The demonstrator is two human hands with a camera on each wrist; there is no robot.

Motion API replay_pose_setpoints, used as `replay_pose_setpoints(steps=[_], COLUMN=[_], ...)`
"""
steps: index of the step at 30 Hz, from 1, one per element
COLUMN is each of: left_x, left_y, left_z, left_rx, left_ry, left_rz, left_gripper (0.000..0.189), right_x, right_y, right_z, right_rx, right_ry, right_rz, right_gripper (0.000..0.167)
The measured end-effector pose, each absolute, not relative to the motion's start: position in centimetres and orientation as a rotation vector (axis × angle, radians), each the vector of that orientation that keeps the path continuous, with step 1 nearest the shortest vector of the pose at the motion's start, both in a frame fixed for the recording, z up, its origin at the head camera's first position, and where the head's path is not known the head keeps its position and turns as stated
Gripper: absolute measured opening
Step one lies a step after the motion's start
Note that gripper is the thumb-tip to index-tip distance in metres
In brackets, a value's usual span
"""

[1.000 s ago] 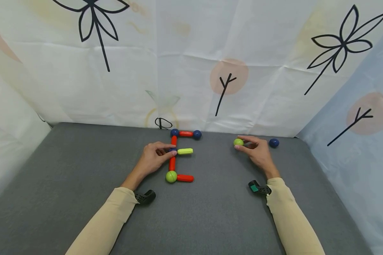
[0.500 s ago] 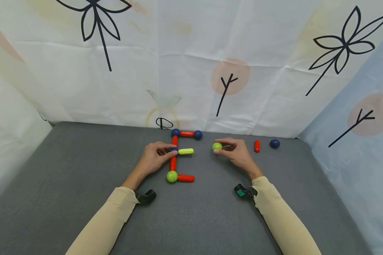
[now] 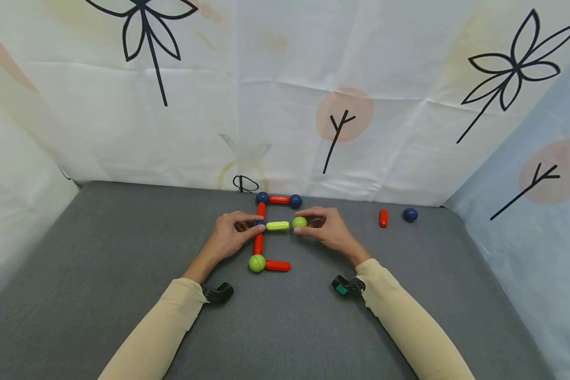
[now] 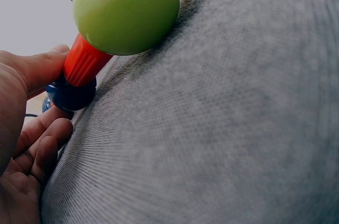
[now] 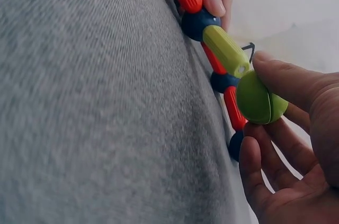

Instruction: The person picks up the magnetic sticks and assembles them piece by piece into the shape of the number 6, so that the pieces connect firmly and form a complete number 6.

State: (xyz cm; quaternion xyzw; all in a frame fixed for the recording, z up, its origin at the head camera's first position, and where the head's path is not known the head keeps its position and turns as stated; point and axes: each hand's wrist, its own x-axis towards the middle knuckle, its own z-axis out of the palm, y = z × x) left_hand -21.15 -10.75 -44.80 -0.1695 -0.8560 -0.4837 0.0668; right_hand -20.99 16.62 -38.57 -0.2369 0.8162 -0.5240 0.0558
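Note:
My left hand (image 3: 235, 232) pinches the middle dark blue ball (image 5: 201, 24) of a magnetic rod-and-ball figure, fingers and thumb on either side of it. From that ball a yellow-green rod (image 3: 277, 226) points right. Just off the rod's free end, my right hand (image 3: 326, 228) holds a light green ball (image 3: 300, 222) between thumb and fingers; a narrow gap shows in the head view. Red rods (image 3: 258, 244) run up and down from the middle ball. A green ball (image 3: 257, 263) forms the lower corner, with a red rod (image 3: 277, 265) pointing right.
At the figure's top, a red rod (image 3: 279, 199) joins two dark blue balls. Farther right lie a loose red rod (image 3: 383, 218) and a loose dark blue ball (image 3: 410, 214). A printed cloth (image 3: 285, 116) hangs behind the grey table (image 3: 285, 327).
My right hand has carried the light green ball leftward to the yellow-green rod's end, uncovering the loose red rod. My left hand has kept its hold on the middle ball.

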Motion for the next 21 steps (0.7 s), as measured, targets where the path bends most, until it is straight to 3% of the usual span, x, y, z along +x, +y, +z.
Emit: replay_pose_setpoints(steps=[21], left_x=[-21.18], left_y=[-10.76], left_z=[-44.75], left_rx=[-0.507], left_ry=[-2.584], left_rz=[-1.469], left_gripper=[0.028], right_x=[-21.1], right_y=[16.29], right_z=[-38.91], right_rx=[-0.727], right_ry=[2.437], right_rz=[-1.596], right_gripper=[0.034])
